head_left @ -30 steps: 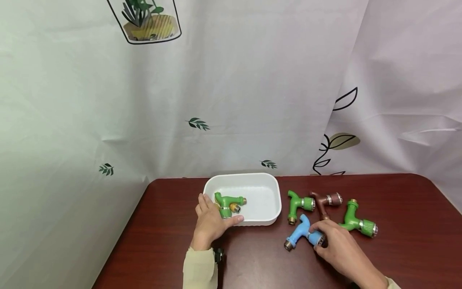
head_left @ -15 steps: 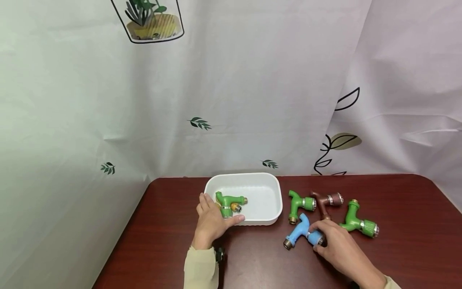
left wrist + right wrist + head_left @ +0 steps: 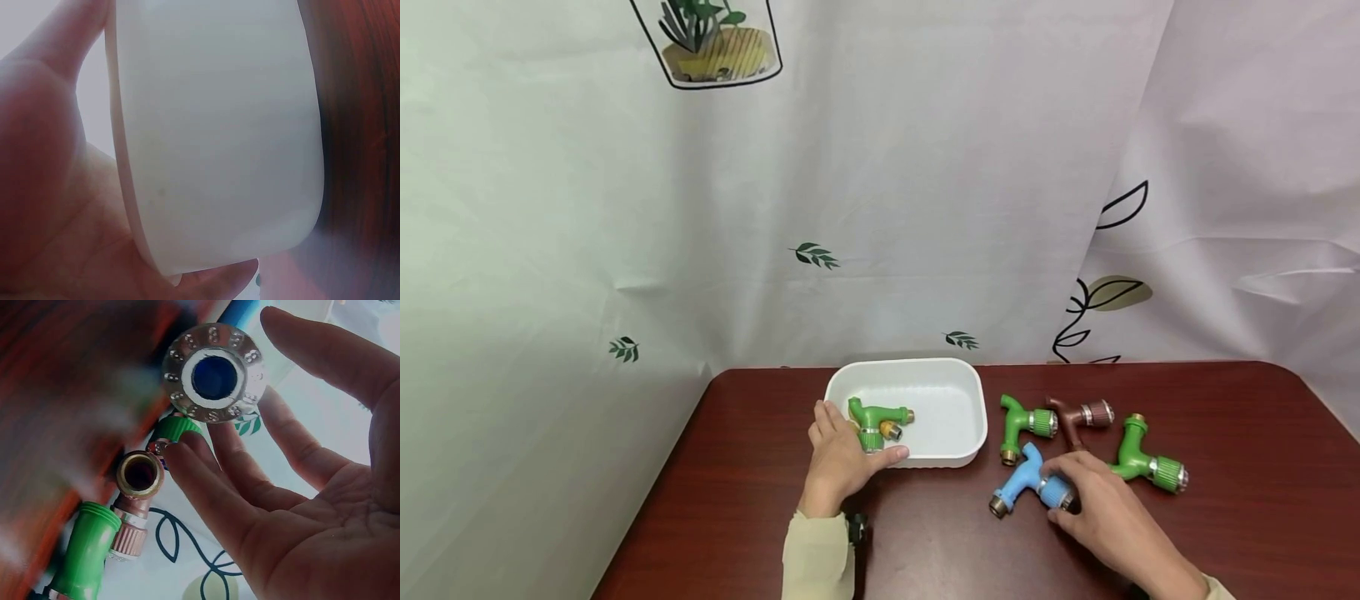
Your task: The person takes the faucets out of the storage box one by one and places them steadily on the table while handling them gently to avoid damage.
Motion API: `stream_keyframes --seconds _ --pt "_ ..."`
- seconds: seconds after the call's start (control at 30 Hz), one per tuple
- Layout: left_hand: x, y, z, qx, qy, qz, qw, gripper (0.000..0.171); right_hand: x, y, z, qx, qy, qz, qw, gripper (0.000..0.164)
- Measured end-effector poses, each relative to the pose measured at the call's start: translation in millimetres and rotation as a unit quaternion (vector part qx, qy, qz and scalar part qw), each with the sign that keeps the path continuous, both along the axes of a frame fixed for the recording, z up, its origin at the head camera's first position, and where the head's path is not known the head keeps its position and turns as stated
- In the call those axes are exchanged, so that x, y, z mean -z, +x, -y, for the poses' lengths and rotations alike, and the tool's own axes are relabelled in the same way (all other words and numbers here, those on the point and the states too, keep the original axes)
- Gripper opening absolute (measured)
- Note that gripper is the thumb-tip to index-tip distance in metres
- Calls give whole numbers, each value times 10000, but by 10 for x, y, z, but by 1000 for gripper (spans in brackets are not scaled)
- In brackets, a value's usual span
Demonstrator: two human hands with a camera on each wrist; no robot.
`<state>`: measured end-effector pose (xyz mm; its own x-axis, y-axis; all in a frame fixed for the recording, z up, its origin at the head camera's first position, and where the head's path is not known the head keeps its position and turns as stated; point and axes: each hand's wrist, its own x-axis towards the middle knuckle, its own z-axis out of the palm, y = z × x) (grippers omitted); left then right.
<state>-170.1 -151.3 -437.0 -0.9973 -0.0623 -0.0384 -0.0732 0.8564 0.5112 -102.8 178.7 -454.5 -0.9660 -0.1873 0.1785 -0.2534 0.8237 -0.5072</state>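
Note:
My left hand (image 3: pixel 837 468) rests on the near left corner of a white plastic tub (image 3: pixel 943 454), thumb along the front rim and fingers along the left side. The left wrist view shows the tub's outer wall (image 3: pixel 219 137) beside the palm. Inside lies a green faucet (image 3: pixel 880 414) over a yellow one (image 3: pixel 891 431). My right hand (image 3: pixel 1105 508) is spread loosely around the knob of a blue faucet (image 3: pixel 1024 479) lying on the table. In the right wrist view, gaps show between the fingers and the knob's metal end (image 3: pixel 250 394).
Behind the blue faucet lie a green faucet (image 3: pixel 1013 425) and a brown faucet (image 3: pixel 1067 417); another green faucet (image 3: pixel 1131 454) is beyond my right hand. The dark red table (image 3: pixel 737 500) ends at a patterned white cloth (image 3: pixel 895 208).
My right hand's fingers have loosened slightly around the blue faucet's knob. That faucet and my left hand stay in place on the table and tub.

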Motion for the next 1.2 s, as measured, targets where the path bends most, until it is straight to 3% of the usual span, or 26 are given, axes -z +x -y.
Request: stream_keyframes --seconds 0.4,0.63,1.2 --pt "29 7 -11 15 -21 -31 10000 139 -56 13 19 69 23 -23 10000 49" --pt "-6 7 -14 31 18 -7 10000 139 -101 17 40 62 -69 -444 9990 54" --pt "-7 17 -9 68 -40 -18 10000 138 -257 -69 254 -16 -456 -846 9954 58"
